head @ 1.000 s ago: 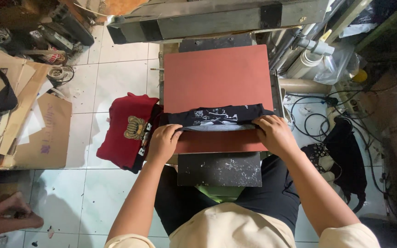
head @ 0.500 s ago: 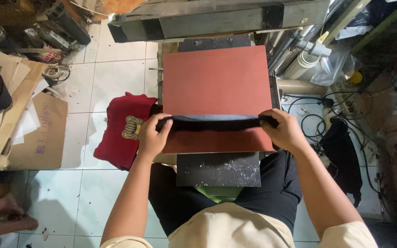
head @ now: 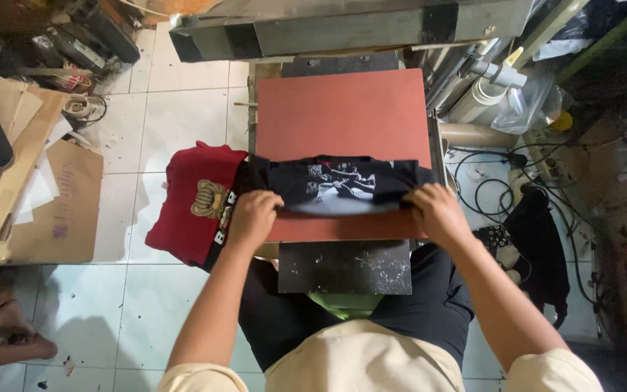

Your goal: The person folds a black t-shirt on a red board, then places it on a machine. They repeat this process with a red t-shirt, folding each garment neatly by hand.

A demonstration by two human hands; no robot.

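**Cardboard and plastic wrapping at the edges**

Flattened brown cardboard sheets (head: 56, 199) lie on the tiled floor (head: 175, 116) at its left edge, overlapping, with pale paper between them. A clear plastic bag (head: 520, 101) sits crumpled near the floor's upper right corner, beside pale rolled tubes (head: 484, 87). No screens or signs show.

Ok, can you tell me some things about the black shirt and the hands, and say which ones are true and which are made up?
1. Both hands grip the black shirt. True: the left hand and the right hand hold its near edge.
2. The black shirt lies on a blue pad. False: it lies on a red pad.
3. A red garment lies beside the left hand. True.
4. The black shirt is plain. False: it has a pale print.
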